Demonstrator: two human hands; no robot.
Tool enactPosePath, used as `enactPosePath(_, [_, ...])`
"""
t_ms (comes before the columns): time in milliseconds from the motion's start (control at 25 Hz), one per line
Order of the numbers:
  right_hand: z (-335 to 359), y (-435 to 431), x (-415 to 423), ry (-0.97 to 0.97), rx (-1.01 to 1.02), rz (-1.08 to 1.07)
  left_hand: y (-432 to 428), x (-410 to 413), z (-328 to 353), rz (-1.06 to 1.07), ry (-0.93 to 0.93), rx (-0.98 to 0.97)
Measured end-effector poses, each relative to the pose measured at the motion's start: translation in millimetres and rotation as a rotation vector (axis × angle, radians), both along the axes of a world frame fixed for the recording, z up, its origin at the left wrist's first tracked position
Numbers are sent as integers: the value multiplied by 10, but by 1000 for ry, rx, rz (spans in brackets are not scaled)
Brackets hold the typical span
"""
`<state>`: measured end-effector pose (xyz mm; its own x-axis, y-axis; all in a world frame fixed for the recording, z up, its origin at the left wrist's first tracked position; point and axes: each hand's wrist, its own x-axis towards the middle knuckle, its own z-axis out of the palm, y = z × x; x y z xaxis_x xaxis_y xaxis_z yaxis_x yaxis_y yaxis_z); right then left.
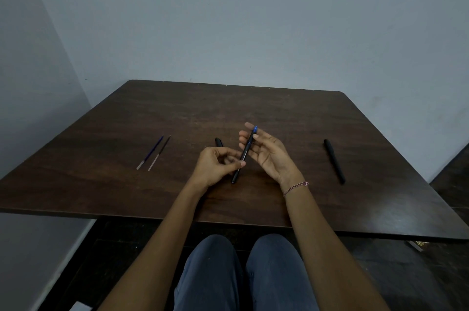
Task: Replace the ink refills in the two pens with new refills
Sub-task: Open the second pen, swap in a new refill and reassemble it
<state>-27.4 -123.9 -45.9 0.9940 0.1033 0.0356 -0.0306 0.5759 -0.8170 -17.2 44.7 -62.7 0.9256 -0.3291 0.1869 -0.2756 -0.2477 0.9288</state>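
Black pen (244, 155), uncapped, is up off the bench (127, 191) in the middle of my view, held between both hands. Its long axis runs on a slant: the blue tip (255, 129) points away from the person and a little right, while the blunt rear end comes down toward the near edge and slightly left, close above the wood. The left hand (215, 166) has its fingers curled in and pinches the lower barrel between thumb and forefinger. The right hand (269, 153) is much looser, palm turned inward and fingers nearly straight; the upper barrel lies across those fingers with the thumb resting on it just below the tip, a light pinch as far as I can make out. A beaded bracelet (295, 187) sits on that wrist. A black cap (218, 142) lies on the bench just behind the left hand. Well off to the right lies the second pen (334, 161), capped, its length running near to far. Over on the left, the blue refill (150, 152) and the dark refill (159, 153) lie side by side, almost parallel, close but apart.
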Motion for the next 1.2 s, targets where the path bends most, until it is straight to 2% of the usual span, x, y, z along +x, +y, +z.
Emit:
enactPosePath(440, [-30, 17, 24, 8, -136, -156, 1, -7, 10, -11, -1, -13])
enactPosePath(680, [-32, -19, 49, 20, -27, -62, -7, 4, 6, -5, 5, -45])
enactPosePath(1200, [-23, -21, 50, 6, 0, -124, 0, 27, -12, -15, 10, -54])
